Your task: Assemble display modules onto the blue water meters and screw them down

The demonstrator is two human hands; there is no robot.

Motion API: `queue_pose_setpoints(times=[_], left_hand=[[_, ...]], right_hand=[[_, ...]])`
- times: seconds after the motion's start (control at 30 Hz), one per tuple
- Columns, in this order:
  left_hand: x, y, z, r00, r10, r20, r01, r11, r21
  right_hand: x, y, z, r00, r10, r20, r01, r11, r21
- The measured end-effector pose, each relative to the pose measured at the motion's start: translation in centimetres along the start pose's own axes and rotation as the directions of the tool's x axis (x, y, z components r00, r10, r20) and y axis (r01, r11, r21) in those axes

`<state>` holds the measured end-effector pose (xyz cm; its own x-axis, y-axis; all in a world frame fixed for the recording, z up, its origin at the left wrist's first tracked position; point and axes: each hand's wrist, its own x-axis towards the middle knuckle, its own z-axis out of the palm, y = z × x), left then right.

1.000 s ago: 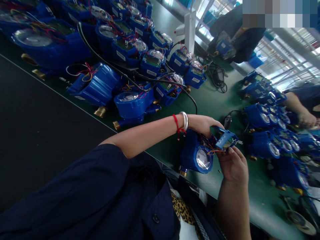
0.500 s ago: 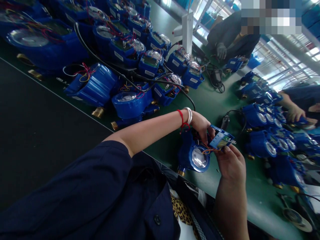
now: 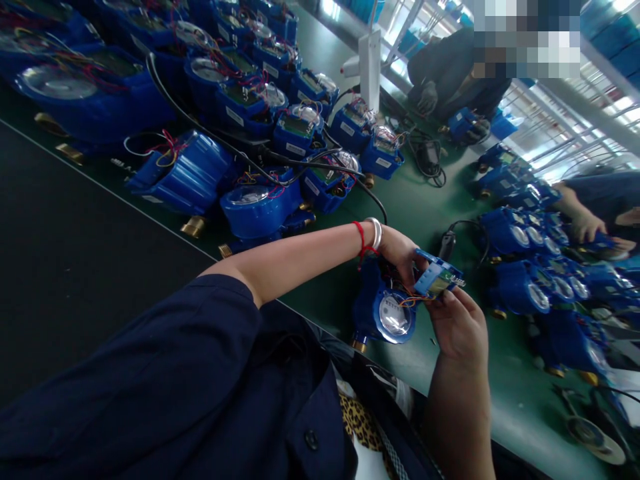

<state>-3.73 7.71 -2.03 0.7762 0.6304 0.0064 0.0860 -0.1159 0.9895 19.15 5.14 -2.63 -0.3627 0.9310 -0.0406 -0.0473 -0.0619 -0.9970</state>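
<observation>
A blue water meter (image 3: 395, 315) with a round clear dial stands on the green bench in front of me. Thin wires (image 3: 411, 302) run from it to a blue plastic frame with a circuit board (image 3: 435, 280), which is tilted and held above the bench at the meter's right. My right hand (image 3: 457, 323) grips the lower right edge of this frame between thumb and fingers. My left hand (image 3: 400, 252) reaches in from the left, fingers bent down between frame and meter, among the wires. Its fingertips are partly hidden, so what they pinch is unclear.
Several open blue meters (image 3: 297, 130) with loose wires crowd the left of the bench, a black cable (image 3: 220, 137) lying across them. More meters (image 3: 523, 287) stand in rows at right. A black plug (image 3: 447, 245) lies just beyond my hands. Two co-workers handle meters across the bench.
My left hand has shifted from the frame's upper edge down toward the wires. The frame, still in my right hand, has come slightly closer to the meter. My view has turned a little.
</observation>
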Motion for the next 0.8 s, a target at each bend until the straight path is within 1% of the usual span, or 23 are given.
queue_pose_setpoints(times=[0.03,0.1,0.23,0.3,0.4,0.47,0.53,0.63,0.67,0.73,0.8], left_hand=[[0.0,0.1,0.1,1.0,-0.001,0.007,0.001,1.0,0.0],[0.0,0.3,0.2,1.0,-0.009,-0.018,0.01,1.0,0.022],[-0.5,0.4,0.5,0.993,-0.002,-0.122,0.018,0.991,0.129],[-1.0,0.3,0.6,0.987,0.013,-0.16,0.017,0.983,0.185],[-1.8,0.3,0.9,0.964,0.065,-0.259,0.013,0.957,0.29],[-2.6,0.4,1.2,0.925,0.113,-0.362,0.025,0.934,0.357],[-3.4,0.7,1.7,0.875,0.164,-0.457,0.052,0.905,0.423],[-4.4,0.9,2.7,0.795,0.252,-0.551,0.091,0.849,0.52],[-4.7,0.8,3.1,0.766,0.275,-0.581,0.096,0.845,0.526],[-5.2,0.5,3.9,0.718,0.287,-0.634,0.071,0.876,0.476],[-5.6,-0.1,4.6,0.691,0.265,-0.672,0.02,0.923,0.385]], right_hand=[[0.0,0.0,-0.1,1.0,0.0,0.005,0.0,1.0,-0.01],[0.0,0.1,-0.2,1.0,0.001,0.009,-0.001,1.0,-0.01],[0.2,0.2,-0.2,1.0,0.02,-0.014,-0.019,0.999,0.038],[0.3,0.2,-0.1,0.999,0.035,-0.008,-0.035,0.998,0.048],[0.3,0.2,-0.3,0.998,0.052,0.02,-0.053,0.998,0.038],[0.3,0.2,-0.4,0.997,0.064,0.036,-0.066,0.997,0.034],[0.3,0.1,-0.6,0.996,0.075,0.055,-0.077,0.997,0.029],[0.4,-0.1,-0.5,0.993,0.082,0.087,-0.082,0.997,-0.002],[0.5,-0.2,-0.5,0.992,0.085,0.099,-0.083,0.996,-0.018],[0.6,-0.4,-0.4,0.989,0.097,0.115,-0.093,0.995,-0.042],[0.6,-0.5,-0.3,0.986,0.116,0.119,-0.111,0.993,-0.042]])
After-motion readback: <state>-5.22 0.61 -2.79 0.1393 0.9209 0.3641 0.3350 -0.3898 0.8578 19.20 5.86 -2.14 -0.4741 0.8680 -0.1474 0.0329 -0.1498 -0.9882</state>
